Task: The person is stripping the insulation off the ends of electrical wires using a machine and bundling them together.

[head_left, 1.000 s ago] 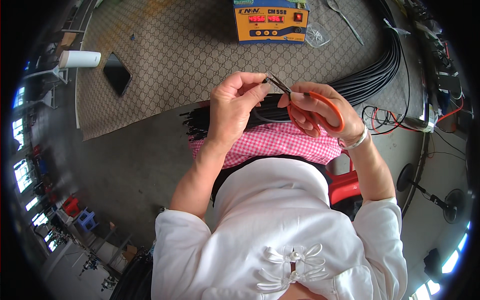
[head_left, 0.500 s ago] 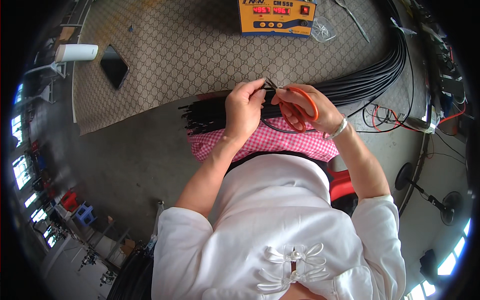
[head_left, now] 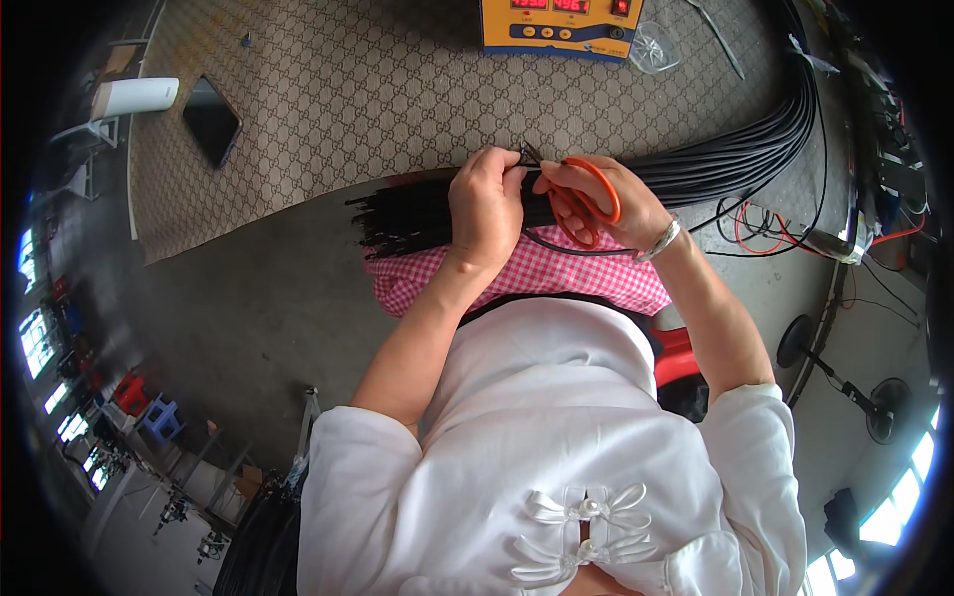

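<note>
My left hand [head_left: 487, 204] is closed in a pinch on the end of a black cable [head_left: 571, 248], which loops down below the hands and off to the right. In my right hand [head_left: 626, 204] is a pair of scissors with orange handles [head_left: 613, 189], fingers through the loops. The small dark blades point up and left, beside the cable end at my left fingertips. Whether they touch it I cannot tell. Beneath both hands lies a thick bundle of black cables [head_left: 720, 164], its cut ends at the left, over pink checked cloth [head_left: 397, 283] on my lap.
On the patterned tabletop [head_left: 348, 109] stand a yellow and blue box with red displays [head_left: 556, 40] and a clear dish [head_left: 653, 48]. A metal tool [head_left: 717, 40] lies at the right. A phone [head_left: 212, 119] and a white cup [head_left: 136, 96] are at the left.
The view has shifted slightly, so the box and phone sit higher. My right hand and the scissors have moved a little closer to my left hand. Both grips are unchanged.
</note>
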A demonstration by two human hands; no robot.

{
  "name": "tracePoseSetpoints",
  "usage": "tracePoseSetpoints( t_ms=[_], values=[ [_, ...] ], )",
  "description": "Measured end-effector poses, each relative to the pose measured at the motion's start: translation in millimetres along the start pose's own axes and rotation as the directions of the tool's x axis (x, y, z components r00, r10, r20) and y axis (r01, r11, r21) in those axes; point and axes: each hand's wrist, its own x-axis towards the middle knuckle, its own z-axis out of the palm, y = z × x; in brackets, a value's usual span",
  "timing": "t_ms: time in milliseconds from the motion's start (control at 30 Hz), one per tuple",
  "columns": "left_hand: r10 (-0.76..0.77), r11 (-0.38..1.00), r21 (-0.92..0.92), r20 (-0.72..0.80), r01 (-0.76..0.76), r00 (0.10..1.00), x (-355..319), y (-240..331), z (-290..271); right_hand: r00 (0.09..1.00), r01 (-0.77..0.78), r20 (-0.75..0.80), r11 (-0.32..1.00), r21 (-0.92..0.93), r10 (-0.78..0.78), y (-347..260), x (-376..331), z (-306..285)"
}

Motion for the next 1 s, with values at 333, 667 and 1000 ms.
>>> tracePoseSetpoints(
  t_ms=[333,667,1000],
  values=[
    [-0.014,0.999,-0.039,0.012,0.015,1.0,-0.5,2.8,-1.5,0.995,0.002,-0.101,0.989,-0.151,-0.017,-2.5,1.8,9.3],
    [-0.11,0.982,-0.142,0.095,0.123,0.989,-15.9,0.4,-1.0,0.999,0.031,0.015,0.998,-0.048,-0.03,-5.8,3.2,-2.7],
    [-0.376,0.306,-0.718,0.512,0.625,0.772,-0.7,30.7,-46.1,0.709,0.175,-0.02,0.204,-0.963,-0.704,-37.5,8.9,-19.3]
  ],
)
